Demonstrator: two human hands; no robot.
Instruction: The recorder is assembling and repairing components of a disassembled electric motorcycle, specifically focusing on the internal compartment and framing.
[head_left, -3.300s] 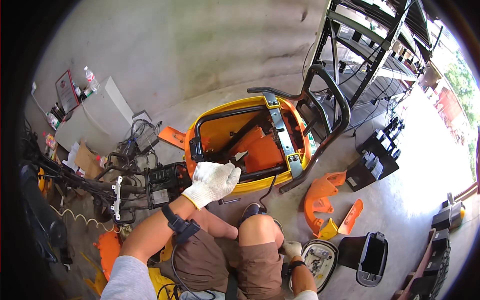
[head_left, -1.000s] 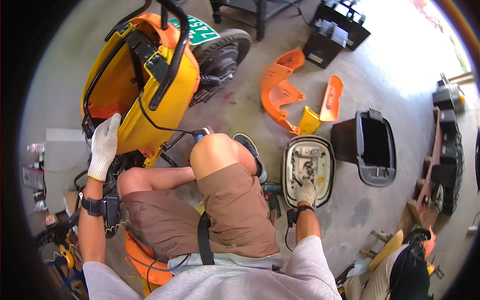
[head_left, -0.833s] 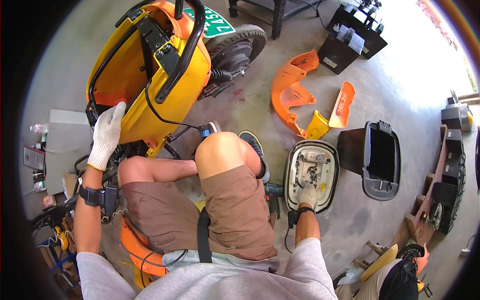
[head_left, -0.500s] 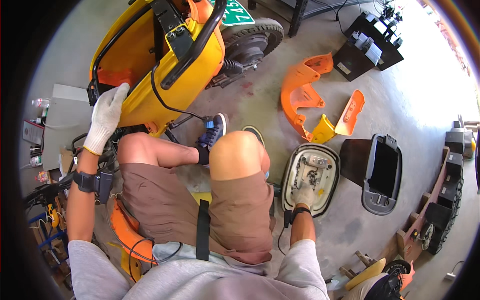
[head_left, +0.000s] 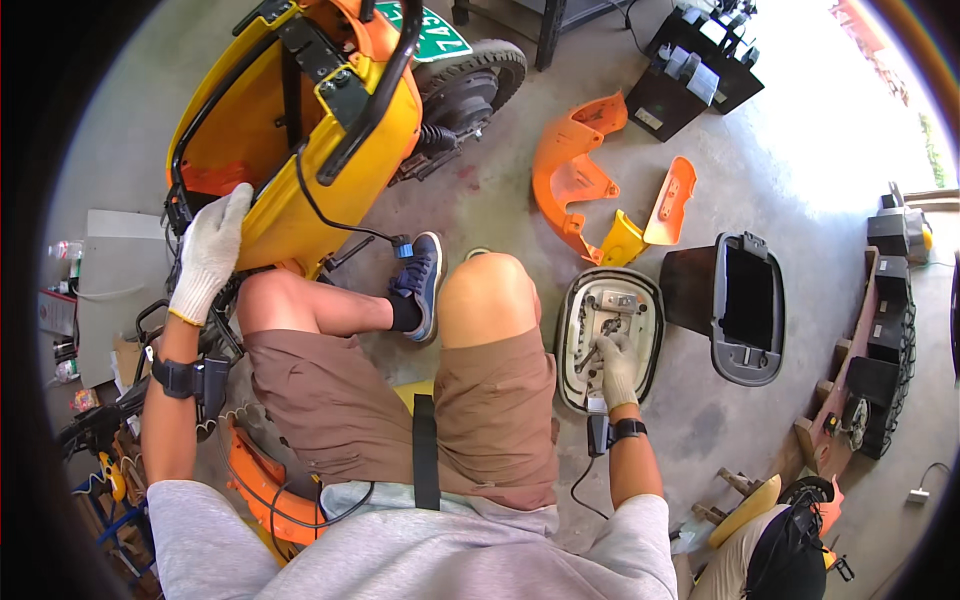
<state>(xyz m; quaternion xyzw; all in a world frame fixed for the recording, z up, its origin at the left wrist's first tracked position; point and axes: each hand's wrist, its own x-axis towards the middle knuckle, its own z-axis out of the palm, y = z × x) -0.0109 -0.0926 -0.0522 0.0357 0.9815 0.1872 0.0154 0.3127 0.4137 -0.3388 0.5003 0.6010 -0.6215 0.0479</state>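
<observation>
To my left stands a scooter's yellow body shell (head_left: 390, 165), its hollow side facing me. My left hand (head_left: 212, 245), in a white knitted glove, lies on the shell's near edge with its fingers stretched out along it. On the floor by my right knee is a pale, dark-rimmed shallow tray-like part (head_left: 570, 335), holding small screws and metal pieces. My gloved right hand (head_left: 618, 368) is down in this tray, fingers bent together around a small greyish piece that I cannot make out. A metal block (head_left: 618, 301) lies at the tray's far end.
Beyond the tray lie a curved orange panel (head_left: 550, 180), a smaller orange piece (head_left: 672, 200) and a yellow piece (head_left: 622, 240). A black storage bucket (head_left: 748, 370) stands right of it. Black batteries (head_left: 668, 100) sit farther back. Another person's beige-clothed leg (head_left: 735, 560) shows at lower right.
My right hand has moved from the tray's near end farther into it, with its fingers now bent together. The left hand stays on the yellow shell. The whole view has shifted slightly.
</observation>
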